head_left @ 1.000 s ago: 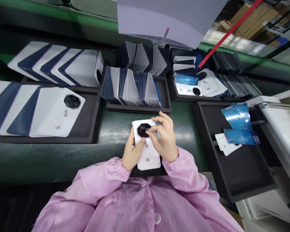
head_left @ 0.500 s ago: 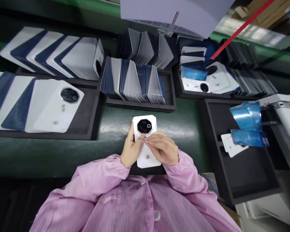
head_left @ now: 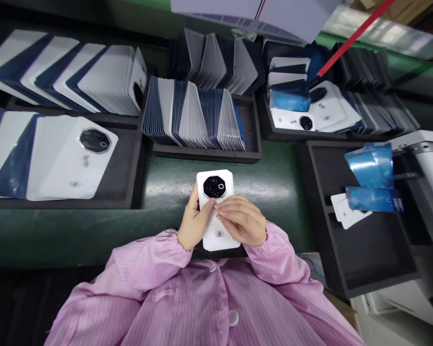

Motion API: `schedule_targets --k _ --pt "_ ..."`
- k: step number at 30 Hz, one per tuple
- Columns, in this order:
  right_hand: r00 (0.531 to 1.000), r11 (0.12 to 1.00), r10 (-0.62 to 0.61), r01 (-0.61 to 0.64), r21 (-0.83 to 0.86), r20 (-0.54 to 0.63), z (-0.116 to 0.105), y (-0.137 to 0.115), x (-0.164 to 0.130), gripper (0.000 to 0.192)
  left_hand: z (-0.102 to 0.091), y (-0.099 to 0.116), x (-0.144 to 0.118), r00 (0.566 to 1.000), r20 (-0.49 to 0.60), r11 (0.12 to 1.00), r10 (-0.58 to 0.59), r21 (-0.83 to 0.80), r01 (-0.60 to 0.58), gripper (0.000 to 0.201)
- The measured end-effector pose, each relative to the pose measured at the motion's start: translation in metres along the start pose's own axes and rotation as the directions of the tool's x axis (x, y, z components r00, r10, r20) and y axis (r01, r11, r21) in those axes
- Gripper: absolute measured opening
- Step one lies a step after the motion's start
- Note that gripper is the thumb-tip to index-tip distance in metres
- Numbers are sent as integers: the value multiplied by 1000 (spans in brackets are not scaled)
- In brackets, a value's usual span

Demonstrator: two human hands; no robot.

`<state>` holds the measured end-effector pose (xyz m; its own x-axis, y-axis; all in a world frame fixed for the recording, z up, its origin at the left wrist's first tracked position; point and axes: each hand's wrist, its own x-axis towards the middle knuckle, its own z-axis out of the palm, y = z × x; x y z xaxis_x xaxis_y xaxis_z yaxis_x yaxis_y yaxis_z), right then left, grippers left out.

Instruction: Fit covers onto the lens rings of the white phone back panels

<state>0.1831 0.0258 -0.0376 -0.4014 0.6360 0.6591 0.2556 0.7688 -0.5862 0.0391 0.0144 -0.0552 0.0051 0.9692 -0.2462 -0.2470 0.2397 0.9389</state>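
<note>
A white panel [head_left: 220,240] is in the person's hands, in front of the middle tray [head_left: 209,154] and above the green bench [head_left: 173,190]. It has rounded corners, a black octagonal camera shape near its top and a small grey mark lower down; a second edge shows along its right side. The left hand [head_left: 195,216] grips the panel's left edge, thumb on its face. The right hand [head_left: 242,222] lies over the face, fingertips drawn together beside that thumb; whether they pinch anything cannot be told.

The middle tray holds thin panels [head_left: 195,115] on edge, in dark blue and pale bands. Left of it, the near left tray [head_left: 124,168] carries overlapping white and blue panels, the frontmost with another black octagon. Right of the middle tray, the back right tray [head_left: 303,135] holds white panels and a shiny blue sheet [head_left: 290,101]. Farther right and nearer the person, the near right tray [head_left: 375,259] contains blue sheets [head_left: 373,166] and small white panels [head_left: 357,217], partly covered.
</note>
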Motion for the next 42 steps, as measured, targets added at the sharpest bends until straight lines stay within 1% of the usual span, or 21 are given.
schedule_targets --k 5,9,16,23,27,31,38,42 --pt "1000 1000 4 -4 9 4 -1 -1 2 49 0 -1 -1 1000 -18 1000 -12 10 13 49" --pt "1000 1000 -9 9 8 1 -1 -2 3 49 -1 -1 -2 1000 -20 1000 -3 9 3 53" --pt "999 998 -54 54 -28 1 -2 -1 1 39 -1 0 -4 999 -28 997 32 66 -30 58" --pt "998 997 -58 58 -48 -2 -3 -2 1 33 -3 -2 -4 999 -16 997 51 66 -50 59" --pt "998 996 -49 46 -73 -42 -3 -3 3 38 -2 1 -4 999 -9 997 38 69 -38 61" --pt "996 995 -43 36 -88 -82 -3 -4 5 37 -1 2 -5 998 -6 993 62 105 -61 62" --pt "995 994 -69 63 -84 -76 -3 -4 5 36 -3 -3 -5 996 6 987 92 134 -92 63" --pt "995 994 -51 42 -102 -89 -3 -5 4 44 -3 -2 -5 997 -6 990 78 119 -77 61"
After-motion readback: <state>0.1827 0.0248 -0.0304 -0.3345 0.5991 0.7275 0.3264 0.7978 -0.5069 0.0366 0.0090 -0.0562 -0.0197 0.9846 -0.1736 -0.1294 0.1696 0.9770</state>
